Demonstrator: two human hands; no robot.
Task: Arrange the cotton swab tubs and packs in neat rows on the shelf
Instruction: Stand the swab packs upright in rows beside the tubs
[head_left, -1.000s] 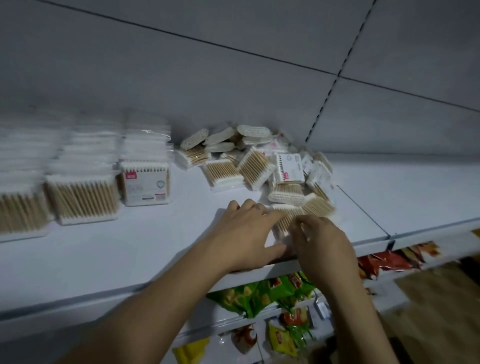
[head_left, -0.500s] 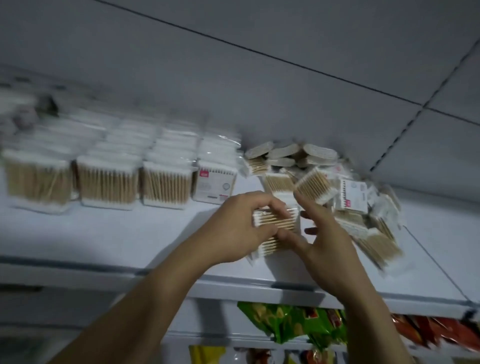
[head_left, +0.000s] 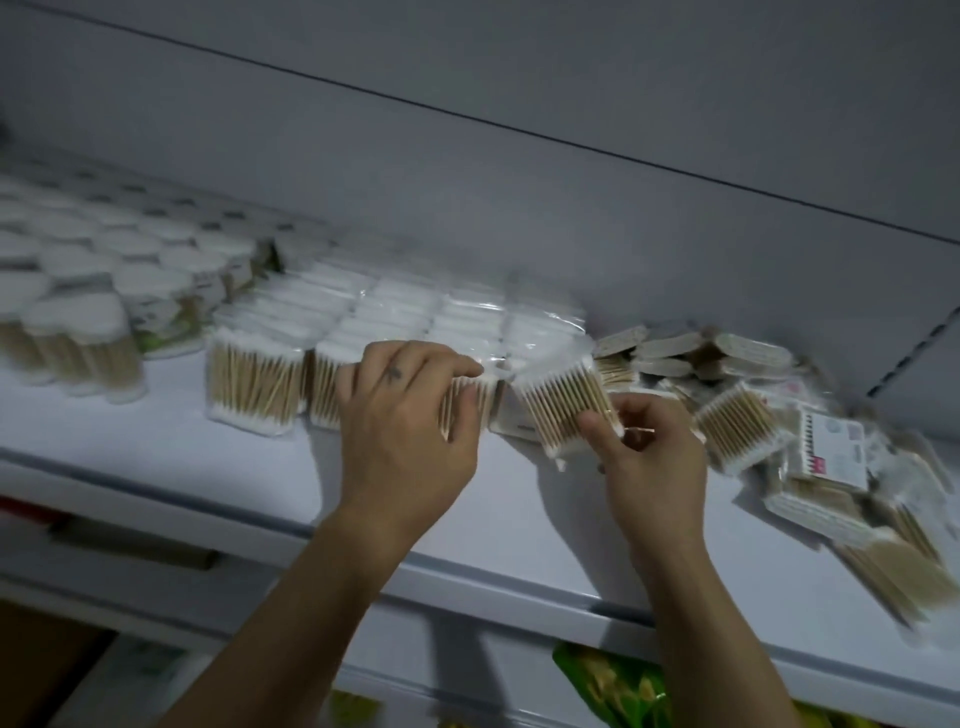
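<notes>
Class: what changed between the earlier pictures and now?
The pack, lifted from the loose pile, travelled left to the end of the row. The left hand let go and now grips the row; the right hand still pinches the pack. Pile and row stayed put.

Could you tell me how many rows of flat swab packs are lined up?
4, by their front packs: leftmost pack, second pack half behind the left hand, third pack pinched by it, fourth pack behind the loose pack in the right hand. Rear packs are blurred.

1 pack now at row end
</notes>
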